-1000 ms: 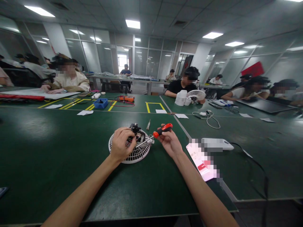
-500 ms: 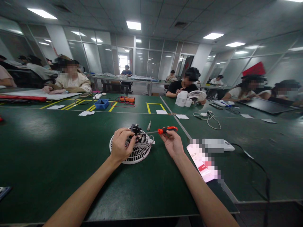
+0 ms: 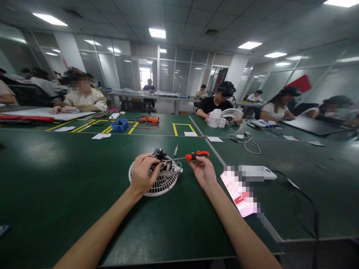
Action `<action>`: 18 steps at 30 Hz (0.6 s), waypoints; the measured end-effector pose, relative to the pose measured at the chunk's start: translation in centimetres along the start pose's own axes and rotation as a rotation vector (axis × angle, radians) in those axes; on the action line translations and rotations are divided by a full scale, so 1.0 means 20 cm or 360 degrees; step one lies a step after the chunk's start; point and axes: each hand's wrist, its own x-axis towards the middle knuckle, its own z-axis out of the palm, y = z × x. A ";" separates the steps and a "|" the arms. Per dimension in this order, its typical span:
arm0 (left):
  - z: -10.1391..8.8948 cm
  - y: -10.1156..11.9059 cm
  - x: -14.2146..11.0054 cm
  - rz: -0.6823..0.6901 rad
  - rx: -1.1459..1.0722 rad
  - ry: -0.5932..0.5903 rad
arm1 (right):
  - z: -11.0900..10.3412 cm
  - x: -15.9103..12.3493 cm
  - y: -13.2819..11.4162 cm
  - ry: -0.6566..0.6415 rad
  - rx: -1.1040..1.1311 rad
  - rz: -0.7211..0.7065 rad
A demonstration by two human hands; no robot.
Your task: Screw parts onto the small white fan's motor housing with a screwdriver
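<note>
A white round fan grille [image 3: 161, 183] lies flat on the green table [image 3: 56, 186], with a black motor part and loose wires [image 3: 164, 160] on top of it. My left hand [image 3: 143, 173] is closed on that motor part from the left. My right hand [image 3: 203, 170] grips a screwdriver with a red and black handle [image 3: 198, 154]. Its metal shaft runs level to the left, and the tip reaches the motor part. A second, small screwdriver [image 3: 175, 150] lies on the table just behind the grille.
A white device [image 3: 259, 172] and a blurred card [image 3: 241, 194] lie to my right, with a black cable [image 3: 304, 198] trailing off. Farther back are a blue tray [image 3: 119, 124], an orange meter [image 3: 150, 118], paper slips, another fan [image 3: 232, 114] and several seated people.
The screwdriver has swung from slanting down-left to lying level, its tip now at the top of the motor part. My right hand shifted slightly right. My left hand stays on the motor part.
</note>
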 end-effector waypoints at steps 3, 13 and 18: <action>0.00 0.00 0.01 -0.0001 0.0004 -0.0004 | -0.01 0.00 0.00 -0.0007 0.0003 -0.0002; 0.00 0.01 0.01 -0.0067 -0.0018 -0.0033 | 0.01 -0.02 -0.01 0.0024 -0.0009 0.0030; 0.00 0.00 0.00 -0.0091 -0.0021 -0.0060 | 0.02 -0.02 -0.02 0.0011 -0.0026 0.0027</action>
